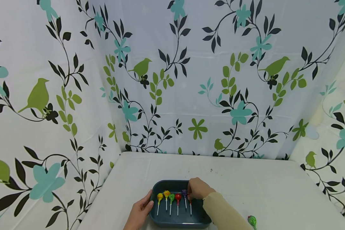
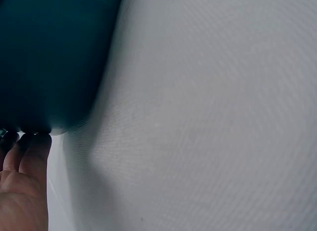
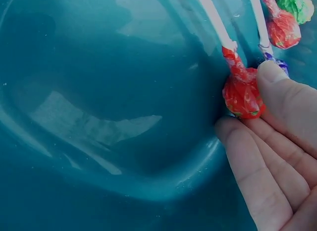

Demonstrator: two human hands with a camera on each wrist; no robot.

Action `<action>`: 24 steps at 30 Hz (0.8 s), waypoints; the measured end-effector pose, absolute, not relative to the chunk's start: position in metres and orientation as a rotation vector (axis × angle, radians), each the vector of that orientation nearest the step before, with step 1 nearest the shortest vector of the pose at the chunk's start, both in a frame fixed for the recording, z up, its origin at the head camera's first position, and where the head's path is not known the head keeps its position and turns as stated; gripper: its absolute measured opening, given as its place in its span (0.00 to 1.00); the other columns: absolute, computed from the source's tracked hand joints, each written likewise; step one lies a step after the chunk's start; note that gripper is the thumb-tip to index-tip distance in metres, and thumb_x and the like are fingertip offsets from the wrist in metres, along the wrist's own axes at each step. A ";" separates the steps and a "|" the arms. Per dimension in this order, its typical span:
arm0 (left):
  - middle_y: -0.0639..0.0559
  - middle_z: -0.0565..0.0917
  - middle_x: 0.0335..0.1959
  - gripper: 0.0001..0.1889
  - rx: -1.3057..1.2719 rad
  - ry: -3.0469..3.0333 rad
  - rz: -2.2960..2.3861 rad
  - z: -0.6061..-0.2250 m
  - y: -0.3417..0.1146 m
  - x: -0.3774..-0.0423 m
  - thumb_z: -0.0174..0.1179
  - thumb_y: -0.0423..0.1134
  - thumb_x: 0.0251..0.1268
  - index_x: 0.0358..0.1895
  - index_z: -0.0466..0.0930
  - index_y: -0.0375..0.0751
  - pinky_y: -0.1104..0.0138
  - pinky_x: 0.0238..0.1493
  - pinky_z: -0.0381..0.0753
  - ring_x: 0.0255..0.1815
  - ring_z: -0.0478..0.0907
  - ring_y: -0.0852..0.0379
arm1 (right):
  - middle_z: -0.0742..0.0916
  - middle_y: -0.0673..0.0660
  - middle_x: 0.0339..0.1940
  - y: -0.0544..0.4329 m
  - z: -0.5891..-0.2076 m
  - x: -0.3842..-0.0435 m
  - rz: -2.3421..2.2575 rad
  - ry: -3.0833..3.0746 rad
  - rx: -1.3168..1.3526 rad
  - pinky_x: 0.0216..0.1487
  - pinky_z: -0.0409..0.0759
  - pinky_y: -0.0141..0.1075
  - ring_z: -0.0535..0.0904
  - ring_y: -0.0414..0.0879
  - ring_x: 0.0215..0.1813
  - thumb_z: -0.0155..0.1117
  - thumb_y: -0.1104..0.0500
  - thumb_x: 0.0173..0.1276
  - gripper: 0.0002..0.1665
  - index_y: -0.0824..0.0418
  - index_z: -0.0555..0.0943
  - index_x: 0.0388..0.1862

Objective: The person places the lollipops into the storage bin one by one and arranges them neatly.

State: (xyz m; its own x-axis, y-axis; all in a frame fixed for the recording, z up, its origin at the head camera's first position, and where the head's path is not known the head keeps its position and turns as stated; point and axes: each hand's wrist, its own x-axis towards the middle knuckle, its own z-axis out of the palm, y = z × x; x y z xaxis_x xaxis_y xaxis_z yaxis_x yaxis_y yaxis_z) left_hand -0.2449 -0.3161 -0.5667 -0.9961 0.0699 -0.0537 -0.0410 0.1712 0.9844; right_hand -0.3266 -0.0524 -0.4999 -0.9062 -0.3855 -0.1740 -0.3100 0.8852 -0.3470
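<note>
A dark teal tray (image 1: 199, 212) sits on the white table with a row of lollipops lying in it, sticks toward me. My left hand (image 1: 140, 210) holds the tray's left side, thumb at the rim; in the left wrist view its fingertips touch the tray wall (image 2: 54, 57). Inside the tray, my right hand (image 1: 200, 188) pinches the wrapped head of a red lollipop (image 3: 242, 94), the rightmost in the row. Beside it lies a purple lollipop (image 1: 185, 193), then another red one (image 1: 178, 197), a green one (image 1: 171, 198) and two yellow ones (image 1: 160, 197).
Another green lollipop (image 1: 252, 220) lies on the table (image 1: 241, 188) to the right of the tray, close to my right sleeve (image 1: 222, 209). A patterned curtain (image 1: 172, 95) with birds and leaves surrounds the table at the back and sides.
</note>
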 end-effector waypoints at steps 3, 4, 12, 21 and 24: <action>0.31 0.59 0.78 0.28 0.025 2.349 1.963 -0.565 -0.315 -0.244 0.52 0.36 0.81 0.77 0.59 0.28 0.58 0.68 0.78 0.79 0.55 0.32 | 0.86 0.51 0.28 -0.050 -0.499 -0.328 -0.478 2.812 -0.518 0.39 0.87 0.40 0.77 0.42 0.30 0.80 0.61 0.59 0.08 0.61 0.87 0.33; 0.31 0.59 0.78 0.29 0.021 2.356 1.958 -0.564 -0.315 -0.244 0.53 0.36 0.80 0.77 0.59 0.28 0.58 0.68 0.78 0.79 0.55 0.31 | 0.86 0.51 0.28 -0.048 -0.498 -0.329 -0.488 2.810 -0.518 0.40 0.87 0.40 0.77 0.42 0.30 0.80 0.61 0.59 0.08 0.60 0.88 0.34; 0.31 0.61 0.77 0.28 0.013 2.402 1.919 -0.562 -0.315 -0.243 0.54 0.37 0.80 0.76 0.61 0.27 0.56 0.68 0.78 0.79 0.58 0.31 | 0.89 0.55 0.36 -0.020 -0.472 -0.324 -0.752 2.795 -0.678 0.46 0.89 0.47 0.83 0.46 0.38 0.77 0.62 0.62 0.11 0.65 0.89 0.42; 0.31 0.61 0.77 0.29 0.034 2.414 1.892 -0.565 -0.316 -0.245 0.54 0.38 0.80 0.76 0.61 0.27 0.55 0.68 0.77 0.79 0.57 0.31 | 0.91 0.58 0.43 0.075 -0.439 -0.321 -0.931 2.927 -0.579 0.45 0.90 0.43 0.88 0.50 0.45 0.74 0.61 0.65 0.12 0.65 0.88 0.46; 0.32 0.62 0.77 0.29 0.017 2.431 1.870 -0.563 -0.315 -0.245 0.54 0.39 0.80 0.76 0.61 0.28 0.52 0.69 0.76 0.79 0.58 0.32 | 0.90 0.60 0.44 0.120 -0.432 -0.317 -0.937 2.984 -0.488 0.46 0.90 0.45 0.88 0.54 0.47 0.72 0.61 0.67 0.13 0.67 0.87 0.48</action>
